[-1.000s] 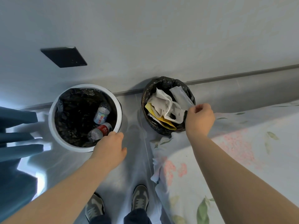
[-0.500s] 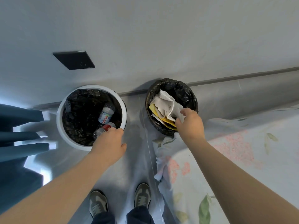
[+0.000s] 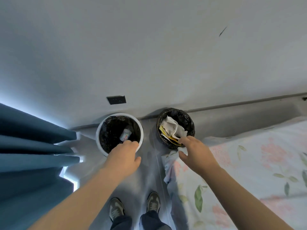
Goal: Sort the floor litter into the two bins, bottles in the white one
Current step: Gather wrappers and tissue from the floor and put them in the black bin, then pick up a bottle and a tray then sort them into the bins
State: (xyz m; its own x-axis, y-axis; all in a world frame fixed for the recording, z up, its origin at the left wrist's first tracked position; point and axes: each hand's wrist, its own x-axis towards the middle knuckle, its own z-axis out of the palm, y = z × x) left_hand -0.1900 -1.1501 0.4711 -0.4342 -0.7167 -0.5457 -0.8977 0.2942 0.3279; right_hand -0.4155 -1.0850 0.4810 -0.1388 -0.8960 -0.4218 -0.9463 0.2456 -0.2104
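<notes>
Black liner fills the white bin point(image 3: 99, 130), where one clear bottle point(image 3: 125, 134) lies near the middle. The person's left hand point(image 3: 123, 156) hangs over that bin's near rim, knuckles up, its fingers bent downward out of sight, so whether they hold anything cannot be told. To the right, against the wall, the smaller black bin point(image 3: 187, 118) is packed with crumpled white paper point(image 3: 171, 128) and yellow sheets point(image 3: 167, 138). The right hand point(image 3: 197, 153) is stretched to its near edge, fingers spread and empty, the forefinger touching the paper. A floral bedsheet point(image 3: 249, 163) lies at right, a blue curtain point(image 3: 33, 146) at left.
</notes>
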